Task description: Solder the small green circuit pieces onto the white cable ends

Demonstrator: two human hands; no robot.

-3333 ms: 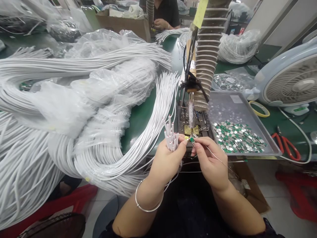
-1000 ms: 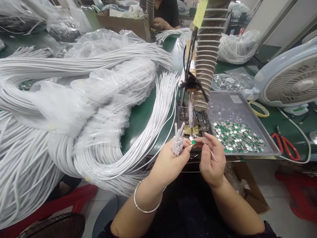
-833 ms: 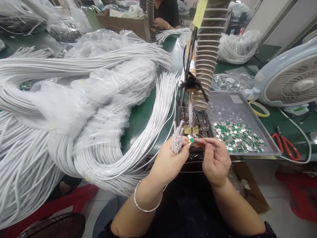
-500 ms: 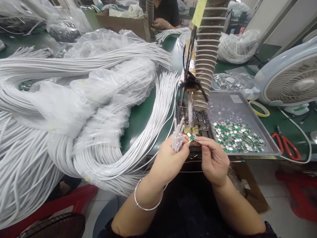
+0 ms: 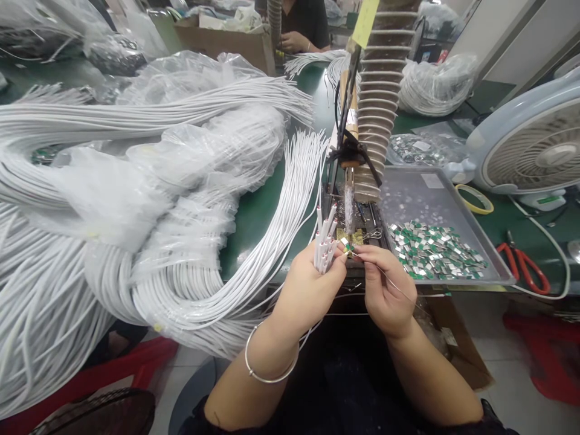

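My left hand [image 5: 308, 290] is wrapped round a bunch of white cables [image 5: 324, 244], whose cut ends point up. At its fingertips sits a small green and silver circuit board [image 5: 347, 246], just below the tip of a soldering iron [image 5: 348, 208] clamped upright. My right hand [image 5: 388, 284] pinches a thin solder wire [image 5: 393, 283], its end close to the board. Whether the iron touches the board is too small to tell.
A metal tray [image 5: 408, 181] with several small boards stands at the right, near red-handled scissors [image 5: 525, 266], a tape roll [image 5: 473, 199] and a fan [image 5: 534, 145]. Cable bundles [image 5: 181, 266] cover the left. A ribbed hose [image 5: 380, 96] hangs behind the iron. Another person's hand [image 5: 294, 42] is beyond.
Both hands have shifted slightly left, and the small board has moved a little left and up with them. The grips look the same.
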